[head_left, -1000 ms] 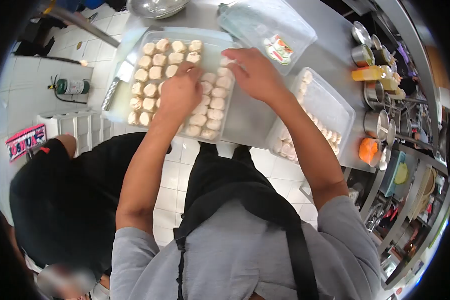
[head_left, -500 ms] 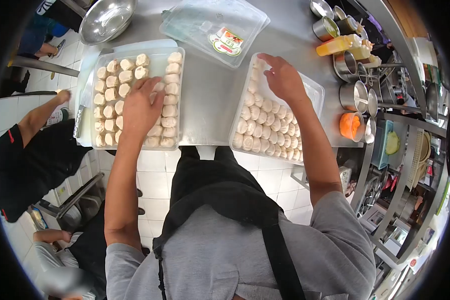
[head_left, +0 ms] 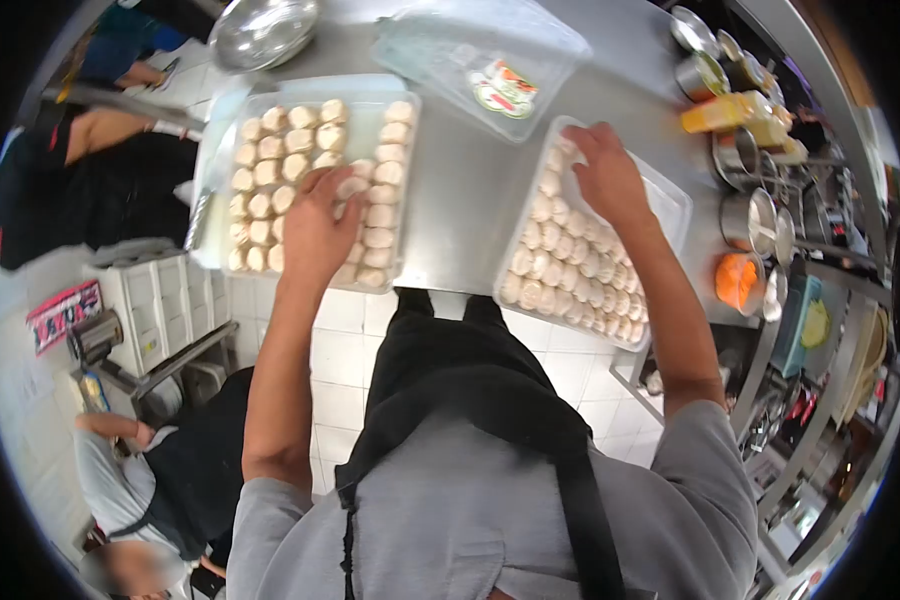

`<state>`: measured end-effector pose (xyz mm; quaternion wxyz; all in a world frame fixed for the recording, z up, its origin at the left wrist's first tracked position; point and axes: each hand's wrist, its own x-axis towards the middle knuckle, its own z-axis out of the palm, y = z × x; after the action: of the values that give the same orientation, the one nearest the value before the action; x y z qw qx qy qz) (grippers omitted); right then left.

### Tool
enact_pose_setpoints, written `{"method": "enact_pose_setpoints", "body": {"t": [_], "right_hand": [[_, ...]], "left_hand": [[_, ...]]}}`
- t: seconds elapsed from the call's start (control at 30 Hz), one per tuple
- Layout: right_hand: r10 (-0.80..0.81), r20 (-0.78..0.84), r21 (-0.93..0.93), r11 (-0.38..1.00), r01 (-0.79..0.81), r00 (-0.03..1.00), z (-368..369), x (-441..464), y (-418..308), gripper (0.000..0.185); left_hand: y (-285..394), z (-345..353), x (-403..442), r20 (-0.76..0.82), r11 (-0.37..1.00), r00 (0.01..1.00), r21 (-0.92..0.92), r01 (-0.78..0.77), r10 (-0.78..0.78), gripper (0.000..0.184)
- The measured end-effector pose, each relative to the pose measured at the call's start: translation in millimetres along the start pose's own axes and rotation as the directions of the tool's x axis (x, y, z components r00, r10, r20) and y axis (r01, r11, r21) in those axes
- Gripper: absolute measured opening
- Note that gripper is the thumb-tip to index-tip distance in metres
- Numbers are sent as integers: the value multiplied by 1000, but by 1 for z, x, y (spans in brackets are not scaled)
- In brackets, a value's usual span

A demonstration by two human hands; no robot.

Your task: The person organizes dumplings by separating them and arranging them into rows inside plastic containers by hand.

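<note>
My left hand (head_left: 320, 228) is over the left clear plastic tray (head_left: 402, 225), its fingers and thumb curled round a pale round dough piece (head_left: 351, 187). Rows of similar squat pieces, some with tan tops, fill much of that tray. At the far left corner of the right clear tray (head_left: 673, 205), my right hand (head_left: 613, 180) has thumb and forefinger about another pale dough piece (head_left: 567, 146); the fingers partly cover it. Smooth, whitish pieces (head_left: 560, 268) sit packed in rows in the near part of the right tray.
Clear lids (head_left: 555, 50) and a metal bowl (head_left: 262, 35) lie at the table's far side. Squeeze bottles (head_left: 715, 113), metal pots (head_left: 745, 218) and an orange tub (head_left: 738, 280) line the right. Co-workers in black aprons (head_left: 100, 190) are at the left.
The whole view has shifted, with the table's things appearing farther right. Both hands stay over the same trays. At the left, a co-worker's arm has moved up toward the table.
</note>
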<state>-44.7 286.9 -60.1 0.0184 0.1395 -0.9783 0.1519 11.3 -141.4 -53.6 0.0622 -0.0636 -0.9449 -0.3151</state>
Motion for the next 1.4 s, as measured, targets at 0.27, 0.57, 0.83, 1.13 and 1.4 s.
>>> {"method": "enact_pose_setpoints", "body": {"t": [0.27, 0.57, 0.83, 1.13, 1.4], "right_hand": [[175, -102, 50, 984, -171, 979, -6, -15, 28, 43], [81, 416, 856, 302, -420, 906, 2, 50, -126, 43], [-318, 61, 87, 946, 313, 946, 85, 130, -233, 33], [-396, 155, 162, 914, 372, 905, 77, 129, -221, 32], [-151, -151, 294, 937, 190, 977, -20, 103, -138, 28]], "left_hand": [[2, 3, 18, 50, 989, 991, 82, 122, -126, 40], [-7, -12, 20, -5, 976, 977, -49, 213, -213, 37], [-17, -32, 3, -11, 947, 955, -131, 292, -296, 37], [-19, -20, 30, -18, 977, 982, -112, 184, -187, 31], [-13, 4, 57, 143, 990, 984, 106, 92, -107, 25]]}}
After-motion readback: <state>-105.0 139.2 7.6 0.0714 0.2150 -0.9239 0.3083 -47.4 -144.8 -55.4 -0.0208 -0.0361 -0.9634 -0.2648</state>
